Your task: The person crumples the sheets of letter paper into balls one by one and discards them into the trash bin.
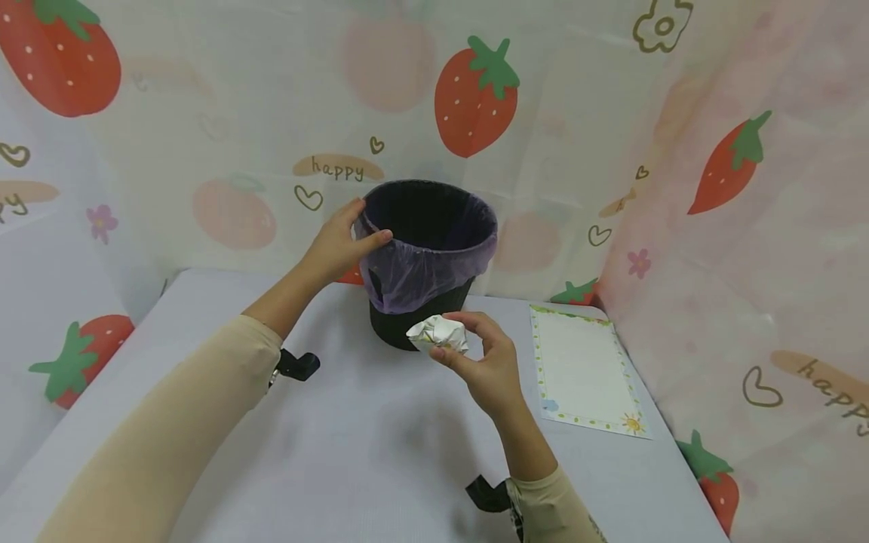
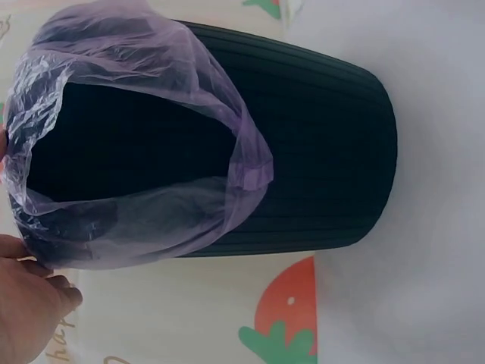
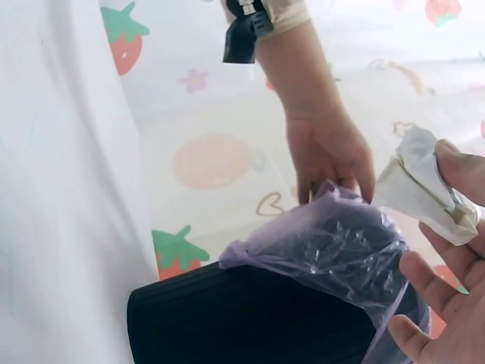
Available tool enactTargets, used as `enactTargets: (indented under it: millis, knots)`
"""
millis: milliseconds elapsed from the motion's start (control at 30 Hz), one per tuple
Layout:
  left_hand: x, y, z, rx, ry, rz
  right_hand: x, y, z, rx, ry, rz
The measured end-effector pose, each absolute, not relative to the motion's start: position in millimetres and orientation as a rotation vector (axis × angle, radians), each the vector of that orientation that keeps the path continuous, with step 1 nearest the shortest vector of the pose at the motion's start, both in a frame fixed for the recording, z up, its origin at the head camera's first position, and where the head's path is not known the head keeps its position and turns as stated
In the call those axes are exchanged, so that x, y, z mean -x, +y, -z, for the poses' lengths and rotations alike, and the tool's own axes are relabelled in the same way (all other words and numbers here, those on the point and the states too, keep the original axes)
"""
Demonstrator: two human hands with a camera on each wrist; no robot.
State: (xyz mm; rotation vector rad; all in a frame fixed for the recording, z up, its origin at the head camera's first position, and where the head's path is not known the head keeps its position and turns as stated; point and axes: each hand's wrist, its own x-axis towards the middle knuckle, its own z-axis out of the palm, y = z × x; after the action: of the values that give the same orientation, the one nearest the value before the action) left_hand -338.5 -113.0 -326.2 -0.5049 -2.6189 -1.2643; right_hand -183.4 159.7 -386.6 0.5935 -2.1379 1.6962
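Note:
A black trash bin (image 1: 399, 329) stands upright at the back of the table, its mouth lined with a thin purple bag (image 1: 422, 280) folded down over the rim. My left hand (image 1: 337, 241) grips the bin's left rim through the bag, thumb towards the front. In the left wrist view, the fingers (image 2: 64, 292) show at the edge of the bag. In front of the bin and lower than its rim, my right hand (image 1: 492, 367) pinches a crumpled ball of white paper (image 1: 437, 334) between thumb and fingers. The right wrist view shows this paper (image 3: 424, 186) creased and folded.
A white sheet of paper with a decorated border (image 1: 587, 369) lies flat at the right of the white table (image 1: 339, 460). Strawberry-printed curtains (image 1: 577, 98) close in the back and sides, right behind the bin.

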Motion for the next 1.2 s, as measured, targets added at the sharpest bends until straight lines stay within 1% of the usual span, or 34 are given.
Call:
enactTargets:
  millis: [400, 600, 900, 1200]
  knots:
    - [336.9, -108.1, 321.8, 0.508, -2.665, 1.200, 188.4, 169.5, 387.6, -0.568, -2.130, -1.667]
    - [336.6, -108.0, 325.6, 0.509, -2.654, 1.215, 188.9, 176.4, 380.2, -0.563, -2.117, -1.696]
    - [336.9, -112.1, 327.9, 0.507, -2.622, 1.241, 194.9, 190.0, 354.5, -0.551, -2.186, -1.622]
    - [335.3, -110.0, 327.0, 0.499, -2.627, 1.287, 203.6, 207.1, 320.2, -0.594, -2.262, -1.533]
